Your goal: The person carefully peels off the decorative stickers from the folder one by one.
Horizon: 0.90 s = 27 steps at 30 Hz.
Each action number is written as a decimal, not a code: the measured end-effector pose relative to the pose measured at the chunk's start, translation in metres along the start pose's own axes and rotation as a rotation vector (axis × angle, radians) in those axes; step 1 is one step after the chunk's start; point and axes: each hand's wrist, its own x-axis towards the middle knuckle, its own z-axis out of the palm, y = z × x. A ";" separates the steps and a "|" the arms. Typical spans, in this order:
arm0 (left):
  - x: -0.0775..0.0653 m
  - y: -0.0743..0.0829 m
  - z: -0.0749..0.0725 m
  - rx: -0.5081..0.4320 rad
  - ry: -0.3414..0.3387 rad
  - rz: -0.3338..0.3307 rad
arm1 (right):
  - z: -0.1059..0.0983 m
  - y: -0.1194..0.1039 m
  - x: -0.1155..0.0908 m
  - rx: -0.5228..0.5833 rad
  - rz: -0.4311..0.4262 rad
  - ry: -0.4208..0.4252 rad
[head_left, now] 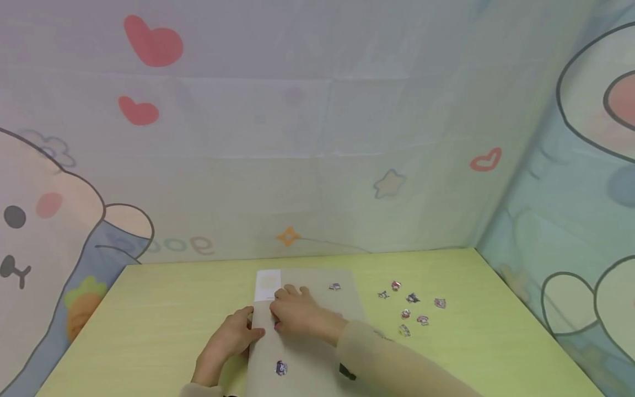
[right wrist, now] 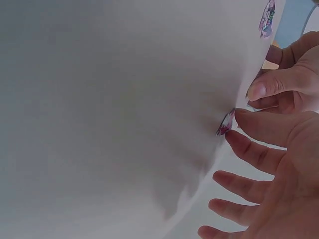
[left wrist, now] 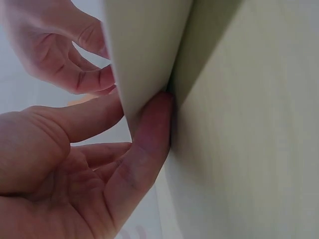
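Note:
A flat grey-beige board [head_left: 302, 380] with a white label in its far left corner lies upright before me. My left hand [head_left: 230, 336] grips its left edge, thumb on top and fingers underneath; the left wrist view shows the board edge [left wrist: 144, 55] between them. Over the board, my right hand [head_left: 302, 311] pinches a small shiny sticker [right wrist: 227, 123] between thumb and index finger, against the surface near the left edge. Its other fingers are spread. One purple sticker [head_left: 281, 368] is on the board nearer to me, and another small sticker [head_left: 334, 286] sits toward its far right.
Several small cartoon stickers [head_left: 413, 298] lie scattered on the pale yellow-green table [head_left: 163, 309], right of the board. A dark object [head_left: 347, 372] shows beside the right sleeve. Printed cloth [head_left: 317, 138] hangs behind the table and along its right side.

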 end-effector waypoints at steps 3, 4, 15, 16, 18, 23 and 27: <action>-0.001 0.001 -0.001 0.012 0.002 0.002 | 0.002 0.000 0.001 0.005 0.004 0.003; -0.001 0.001 -0.001 0.015 0.002 0.003 | 0.003 0.000 0.002 0.009 0.004 0.008; 0.001 0.001 0.000 0.036 0.018 0.000 | 0.008 0.001 0.005 -0.021 -0.029 0.050; 0.001 0.000 0.000 0.042 0.017 0.000 | 0.008 0.001 0.005 -0.025 -0.034 0.040; 0.000 0.000 0.000 0.046 0.016 -0.001 | 0.008 0.001 0.005 -0.032 -0.043 0.023; 0.000 -0.001 0.000 0.040 0.013 -0.002 | 0.009 0.002 0.005 -0.074 -0.064 -0.010; 0.002 -0.001 0.000 0.054 0.017 0.002 | 0.010 0.004 0.007 -0.134 -0.087 -0.044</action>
